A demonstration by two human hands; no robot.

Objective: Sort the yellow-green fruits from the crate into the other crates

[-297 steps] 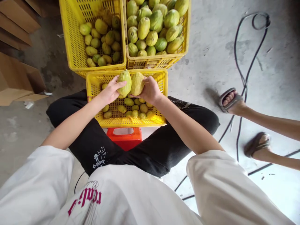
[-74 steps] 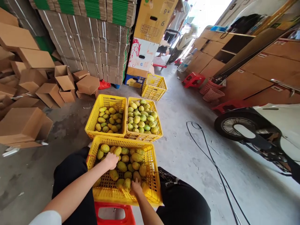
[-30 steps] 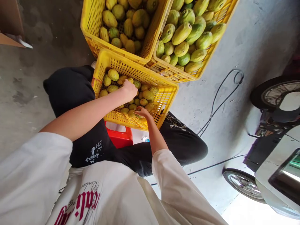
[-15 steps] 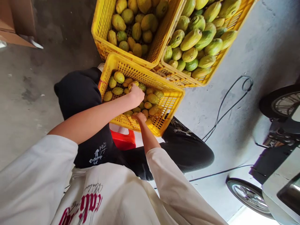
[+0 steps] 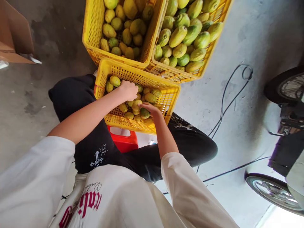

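Both hands are inside the near yellow crate (image 5: 140, 70), which holds small yellow-green papayas (image 5: 150, 97). My left hand (image 5: 129, 91) is palm down over the fruit, its fingers curled under; whatever they grip is hidden. On the right, my right hand (image 5: 150, 109) has its fingers stretched out, with the fingertips at a yellow papaya (image 5: 137, 106). A darker green papaya (image 5: 144, 113) lies just below these fingers. Two more papayas (image 5: 115, 81) are left of my left hand, near the crate wall.
Beyond stand a yellow crate (image 5: 89, 41) of papayas and another yellow crate (image 5: 200, 75) of larger ones. The near crate is by a red plastic stool (image 5: 123, 144), between my legs. A cable (image 5: 223, 110) and motorbike wheel (image 5: 270, 190) are right; a cardboard box (image 5: 16, 34) is far left.
My right hand has moved right and away from the crate's near edge. My left hand has shifted slightly left. Papayas between the hands have been rearranged. The view has shifted too.
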